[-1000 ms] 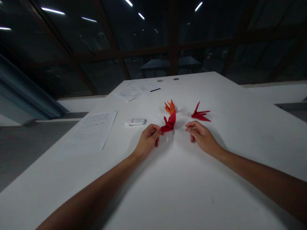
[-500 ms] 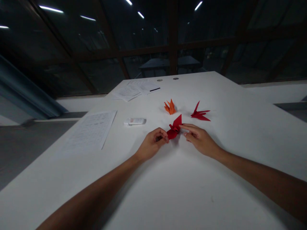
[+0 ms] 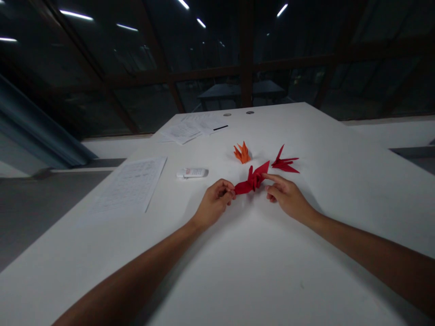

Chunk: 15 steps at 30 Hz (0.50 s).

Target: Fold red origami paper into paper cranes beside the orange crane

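A red origami crane [image 3: 253,181] is between my hands, its wings spread to either side. My left hand [image 3: 217,199] is closed, pinching the tip of its left wing between thumb and fingers. My right hand [image 3: 285,194] has its index finger stretched out against the right wing, with the thumb apart and the other fingers partly curled; it does not grip the paper. Behind the crane, an orange origami crane [image 3: 242,153] stands on the table. Further right lies another red origami crane [image 3: 284,163] with narrow, pointed folds.
A small white tube or bottle [image 3: 192,173] lies left of the cranes on the white table [image 3: 258,267]. A printed sheet [image 3: 127,188] is at the left, more papers [image 3: 185,129] further back. Two round discs [image 3: 249,112] sit near the far edge, with dark windows beyond.
The crane's wings have spread wider, flattening out sideways. My left hand has shifted slightly left with its wing tip, and my right hand slightly right along the other wing.
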Each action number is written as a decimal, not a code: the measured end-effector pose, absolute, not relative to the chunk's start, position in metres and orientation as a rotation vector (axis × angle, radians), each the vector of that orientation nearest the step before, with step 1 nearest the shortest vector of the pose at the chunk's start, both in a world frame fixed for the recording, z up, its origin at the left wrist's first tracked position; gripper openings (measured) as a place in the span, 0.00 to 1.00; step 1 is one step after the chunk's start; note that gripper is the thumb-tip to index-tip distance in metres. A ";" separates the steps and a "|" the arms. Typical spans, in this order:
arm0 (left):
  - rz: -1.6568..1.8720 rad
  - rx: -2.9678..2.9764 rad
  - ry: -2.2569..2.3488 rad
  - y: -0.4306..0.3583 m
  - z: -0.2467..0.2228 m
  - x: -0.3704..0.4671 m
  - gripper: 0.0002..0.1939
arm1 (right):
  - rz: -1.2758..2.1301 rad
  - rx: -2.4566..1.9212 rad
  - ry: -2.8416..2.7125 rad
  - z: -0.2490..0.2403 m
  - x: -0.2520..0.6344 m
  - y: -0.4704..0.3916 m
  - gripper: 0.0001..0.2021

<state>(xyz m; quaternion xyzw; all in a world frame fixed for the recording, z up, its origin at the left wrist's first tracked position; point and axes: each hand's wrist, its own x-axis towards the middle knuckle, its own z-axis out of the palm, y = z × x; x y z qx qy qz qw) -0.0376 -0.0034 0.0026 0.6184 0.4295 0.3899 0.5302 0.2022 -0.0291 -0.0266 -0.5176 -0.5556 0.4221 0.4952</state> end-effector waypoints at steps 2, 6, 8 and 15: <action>0.981 1.439 1.048 -0.002 0.001 -0.038 0.07 | 1.029 -1.262 -1.327 -0.026 0.203 -0.029 0.25; 1.062 1.406 1.057 0.001 -0.002 -0.038 0.08 | 1.024 -1.269 -1.320 -0.028 0.203 -0.028 0.23; 1.094 1.373 1.057 0.002 -0.002 -0.038 0.09 | 1.026 -1.269 -1.321 -0.029 0.204 -0.028 0.22; 1.141 1.305 1.092 0.001 0.001 -0.036 0.12 | 0.920 -1.263 -1.486 -0.030 0.202 -0.030 0.19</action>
